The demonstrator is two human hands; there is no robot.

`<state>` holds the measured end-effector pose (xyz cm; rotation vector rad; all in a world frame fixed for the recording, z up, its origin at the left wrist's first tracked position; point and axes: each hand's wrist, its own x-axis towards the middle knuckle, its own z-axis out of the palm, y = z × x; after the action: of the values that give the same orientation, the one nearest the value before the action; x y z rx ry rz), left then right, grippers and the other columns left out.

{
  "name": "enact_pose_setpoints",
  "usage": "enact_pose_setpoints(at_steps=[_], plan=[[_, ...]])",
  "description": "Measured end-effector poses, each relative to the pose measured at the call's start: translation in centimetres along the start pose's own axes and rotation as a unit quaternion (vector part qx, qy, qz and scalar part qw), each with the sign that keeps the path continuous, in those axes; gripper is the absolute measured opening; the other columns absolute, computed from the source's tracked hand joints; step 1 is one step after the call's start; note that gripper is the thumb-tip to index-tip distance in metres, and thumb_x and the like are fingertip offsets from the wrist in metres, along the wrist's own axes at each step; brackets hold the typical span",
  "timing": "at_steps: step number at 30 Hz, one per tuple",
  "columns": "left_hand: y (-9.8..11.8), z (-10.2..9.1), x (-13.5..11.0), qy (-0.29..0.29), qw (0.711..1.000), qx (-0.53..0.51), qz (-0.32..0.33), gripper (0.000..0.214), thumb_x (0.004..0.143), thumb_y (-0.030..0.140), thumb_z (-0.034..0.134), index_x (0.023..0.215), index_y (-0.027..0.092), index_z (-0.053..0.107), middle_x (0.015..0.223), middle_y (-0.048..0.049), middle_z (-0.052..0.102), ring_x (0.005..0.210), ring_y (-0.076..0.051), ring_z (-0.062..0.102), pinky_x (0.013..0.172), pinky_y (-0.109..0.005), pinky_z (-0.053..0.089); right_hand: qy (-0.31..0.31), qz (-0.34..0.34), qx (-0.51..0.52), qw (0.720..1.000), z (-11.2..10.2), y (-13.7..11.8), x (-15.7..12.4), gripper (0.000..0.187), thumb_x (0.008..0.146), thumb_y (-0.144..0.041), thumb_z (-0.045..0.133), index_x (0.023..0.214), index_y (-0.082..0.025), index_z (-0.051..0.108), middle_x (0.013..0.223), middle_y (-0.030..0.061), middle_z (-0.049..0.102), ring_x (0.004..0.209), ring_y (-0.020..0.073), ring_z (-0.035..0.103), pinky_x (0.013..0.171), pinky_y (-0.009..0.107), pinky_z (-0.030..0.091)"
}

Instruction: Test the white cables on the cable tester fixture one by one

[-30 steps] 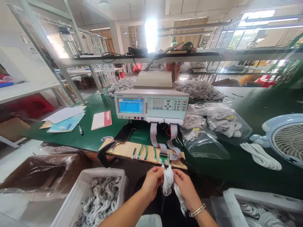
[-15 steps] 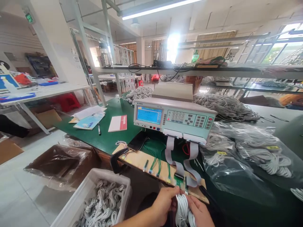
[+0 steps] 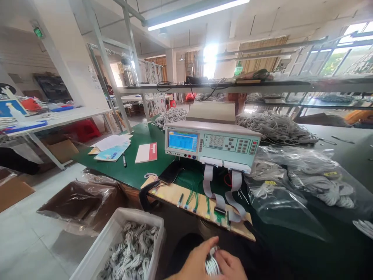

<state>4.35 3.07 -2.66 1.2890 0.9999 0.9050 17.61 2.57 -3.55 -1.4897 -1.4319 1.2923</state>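
At the bottom edge both hands close round one small coil of white cable (image 3: pixel 211 265). My left hand (image 3: pixel 196 259) wraps it from the left, and my right hand (image 3: pixel 230 267) pinches it from the right. They sit below and apart from the wooden test board (image 3: pixel 175 193) with green wires and connectors, which joins by grey ribbon cables to the tester (image 3: pixel 211 142) with a blue screen. A white bin (image 3: pixel 115 231) of coiled white cables stands at my lower left.
Clear bags of coiled cables (image 3: pixel 294 182) lie right of the tester, and loose cable heaps (image 3: pixel 275 127) behind it. Papers, a pen and a red-and-white booklet (image 3: pixel 146 152) lie on the green table (image 3: pixel 134 171). A plastic-lined cardboard box (image 3: pixel 77 200) stands on the floor.
The coil has come away from the board's connectors, and both hands have drawn it down toward me. The view has swung left and up.
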Motion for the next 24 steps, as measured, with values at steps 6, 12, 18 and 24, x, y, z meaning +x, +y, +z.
enact_pose_setpoints(at_steps=[6,12,18,24], plan=[[-3.3,-6.4,-2.9,0.021,0.968,0.186,-0.168,0.017,0.039,0.023,0.071,0.042,0.021,0.055,0.058,-0.0046,0.056,0.084,-0.029,0.05,0.079,-0.038,0.031,0.015,-0.059,-0.187,0.98,0.5,-0.2,-1.4,0.029,0.077,-0.037,0.04,0.067,-0.021,0.062,0.055,0.0005,0.06,0.052,0.0153,0.053,0.051,0.023,0.037],[-3.6,-4.6,-1.0,-0.114,0.94,-0.093,-0.308,0.027,0.062,0.043,0.056,0.058,0.016,0.059,0.057,-0.0023,0.056,0.061,-0.017,0.052,0.062,-0.028,0.036,-0.102,-0.368,-0.344,0.858,3.1,-2.6,-1.9,0.024,0.08,-0.019,0.036,0.078,-0.018,0.059,0.061,0.0036,0.06,0.058,0.0149,0.051,0.055,0.026,0.035],[-1.5,-0.8,2.5,-0.125,0.9,-0.298,-0.293,0.025,0.063,0.035,0.059,0.07,0.011,0.058,0.06,-0.0016,0.058,0.052,-0.009,0.05,0.052,-0.019,0.035,-0.021,-0.369,-0.284,0.885,1.9,-1.7,-1.8,0.016,0.079,-0.017,0.041,0.085,-0.02,0.056,0.074,0.004,0.061,0.074,0.0173,0.051,0.07,0.033,0.039],[-0.6,0.6,2.2,-0.16,0.889,-0.316,-0.289,0.035,0.07,0.042,0.047,0.086,0.012,0.056,0.066,-0.0061,0.06,0.053,-0.011,0.053,0.05,-0.02,0.038,0.109,-0.026,-0.041,0.993,-2.6,0.5,-1.7,0.033,0.077,-0.033,0.046,0.106,-0.018,0.05,0.098,0.007,0.06,0.083,0.019,0.056,0.072,0.029,0.045]])
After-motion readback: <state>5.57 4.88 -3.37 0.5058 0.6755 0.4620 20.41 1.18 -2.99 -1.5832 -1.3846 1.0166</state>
